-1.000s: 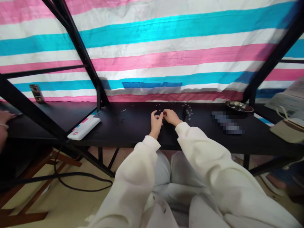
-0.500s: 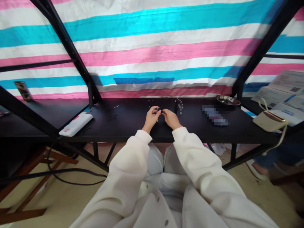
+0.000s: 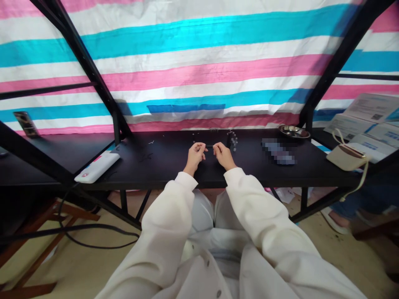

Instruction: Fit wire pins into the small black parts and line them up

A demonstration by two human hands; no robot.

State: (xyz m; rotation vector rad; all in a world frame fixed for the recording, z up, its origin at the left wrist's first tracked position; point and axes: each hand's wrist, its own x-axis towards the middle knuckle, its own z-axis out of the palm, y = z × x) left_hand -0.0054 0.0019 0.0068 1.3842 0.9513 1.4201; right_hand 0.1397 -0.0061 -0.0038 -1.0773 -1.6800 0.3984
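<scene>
Pinching thin strand (image 3: 209, 145) between hands (image 3: 208, 154)

A white power bank (image 3: 97, 167) lies near the left front edge of the black surface (image 3: 162, 166). A shiny metal bowl (image 3: 294, 132) sits near the back right corner. A tan pouch (image 3: 344, 157) rests at the right end.

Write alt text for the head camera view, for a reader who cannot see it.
A person in white sleeves holds a thin dark strand taut between the left hand and right hand over a black table. Small pale beads lie just beyond, a white power bank left, a round metal bowl right, a pink, blue and white striped tarp behind.
</scene>
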